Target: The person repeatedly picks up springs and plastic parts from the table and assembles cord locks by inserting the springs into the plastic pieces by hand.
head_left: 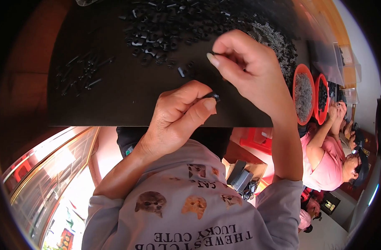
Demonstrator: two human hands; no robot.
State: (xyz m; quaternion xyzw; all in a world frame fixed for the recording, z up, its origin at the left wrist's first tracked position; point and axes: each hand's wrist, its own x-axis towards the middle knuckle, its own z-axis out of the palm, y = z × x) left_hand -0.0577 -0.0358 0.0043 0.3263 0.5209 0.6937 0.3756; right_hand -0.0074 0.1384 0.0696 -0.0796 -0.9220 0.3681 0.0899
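Left hand [173, 114] closed, thumb pressed to bent forefinger, a short black tubular piece [214, 96] pinched between, one end poking out over the dark table [128, 93]. Right hand [253, 62] stood beyond and to the right, apart from it, thumb and forefinger tips nearly together; could not tell whether they gripped anything small. Black parts [157, 37] lay heaped farther out, silvery coils [267, 35] right, thin dark pins [92, 82] left. Step, as judged: two-handed small-part handling; next move seemed to call for a steady left pinch, right fingertips lined up with the exposed end
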